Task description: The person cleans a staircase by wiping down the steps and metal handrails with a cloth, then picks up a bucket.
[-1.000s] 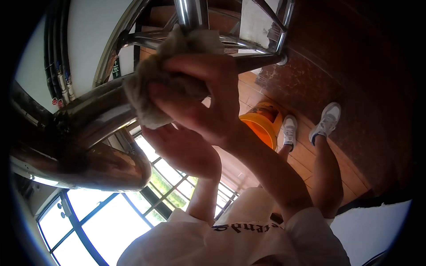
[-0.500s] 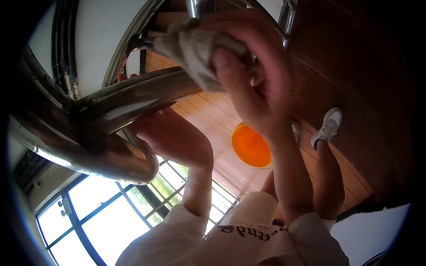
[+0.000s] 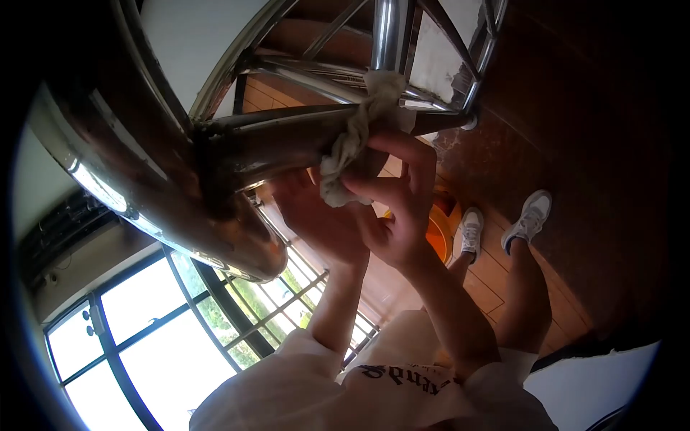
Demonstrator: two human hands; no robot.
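Note:
A twisted, pale grey cloth [image 3: 352,147] lies across a shiny metal pipe [image 3: 280,144], its lower end hanging down on the near side. My right hand [image 3: 402,197] grips the cloth at the pipe's side, thumb and fingers bent around it. Below the pipe is my left hand [image 3: 320,219], palm turned up close to the cloth's hanging end. Its fingers look extended toward the pipe's underside, with their tips partly in shadow. Whether the left hand touches the cloth is unclear.
A thick curved metal tube [image 3: 172,230] joins the pipe at the left. More metal bars [image 3: 388,36] stand beyond it. An orange bucket [image 3: 440,233] sits on the plank floor [image 3: 485,291], partly behind my right hand, near my shoes [image 3: 532,215]. Windows [image 3: 165,316] are at lower left.
My right hand has come down from above the pipe toward me, and the cloth now drapes over the pipe. My left hand has shifted right, nearer the cloth. The view has moved slightly.

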